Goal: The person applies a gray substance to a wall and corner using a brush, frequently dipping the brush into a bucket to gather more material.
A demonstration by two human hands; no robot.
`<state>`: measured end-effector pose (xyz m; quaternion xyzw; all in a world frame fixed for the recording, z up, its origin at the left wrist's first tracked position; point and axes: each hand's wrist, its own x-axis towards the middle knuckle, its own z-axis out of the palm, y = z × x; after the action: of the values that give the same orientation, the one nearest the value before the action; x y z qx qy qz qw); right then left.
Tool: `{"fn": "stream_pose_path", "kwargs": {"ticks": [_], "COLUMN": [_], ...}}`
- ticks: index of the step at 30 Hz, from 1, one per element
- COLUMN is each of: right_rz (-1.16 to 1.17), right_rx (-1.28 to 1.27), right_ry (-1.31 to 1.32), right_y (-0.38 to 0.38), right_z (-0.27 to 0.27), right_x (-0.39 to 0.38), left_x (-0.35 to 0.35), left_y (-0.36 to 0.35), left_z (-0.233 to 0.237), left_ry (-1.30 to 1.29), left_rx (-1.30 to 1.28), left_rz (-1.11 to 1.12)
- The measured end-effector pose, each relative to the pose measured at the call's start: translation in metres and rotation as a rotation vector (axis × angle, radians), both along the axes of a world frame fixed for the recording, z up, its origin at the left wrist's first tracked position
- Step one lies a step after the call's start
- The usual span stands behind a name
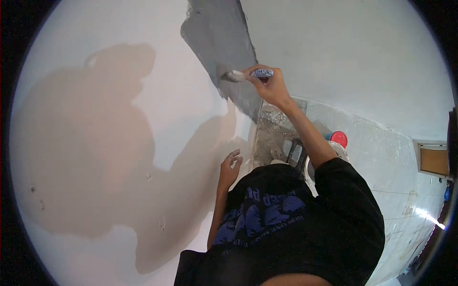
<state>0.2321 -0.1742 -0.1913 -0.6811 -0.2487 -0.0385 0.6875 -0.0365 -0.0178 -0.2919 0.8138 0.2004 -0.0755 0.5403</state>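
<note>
My right hand [273,88] is closed around a paintbrush [235,76], whose patterned blue-and-white handle end sticks out past the fingers. The brush head lies against a grey painted patch [219,38] on the wall, near the patch's lower left edge. Lower down, my left hand [230,168] is empty beside the white wall [181,128], its fingers loosely curved and the thumb apart.
Beyond my right forearm stands a container with a red lid [338,139], next to a white bucket [310,171] partly hidden by my arm. A dark-framed object [296,155] is near my feet. Pale floor tiles [377,162] stretch right, towards a wooden-panelled frame [433,161].
</note>
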Motion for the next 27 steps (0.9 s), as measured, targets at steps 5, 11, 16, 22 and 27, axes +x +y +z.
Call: {"fn": "stream_pose_path", "kwargs": {"ticks": [5, 11, 16, 22, 27], "right_rz": [0.070, -0.002, 0.023, 0.014, 0.010], "right_rx": [-0.366, -0.092, -0.229, -0.136, -0.176], "right_ry": [0.030, 0.018, 0.062, -0.030, 0.026], "right_y": [0.003, 0.017, 0.006, 0.022, 0.007], "right_z": [-0.023, 0.006, -0.001, 0.000, 0.008], "right_x": [-0.008, -0.013, -0.021, -0.024, -0.028], "left_x": [-0.002, 0.005, 0.000, 0.001, 0.002], "left_y": [0.004, 0.006, 0.007, 0.006, 0.006], "left_z": [-0.012, 0.001, -0.005, -0.004, -0.002], "left_ry": [0.027, 0.003, 0.013, 0.001, -0.016], "left_rx": [-0.027, -0.007, -0.007, -0.012, -0.009], "left_rz": [0.010, 0.001, 0.028, 0.017, 0.035]}}
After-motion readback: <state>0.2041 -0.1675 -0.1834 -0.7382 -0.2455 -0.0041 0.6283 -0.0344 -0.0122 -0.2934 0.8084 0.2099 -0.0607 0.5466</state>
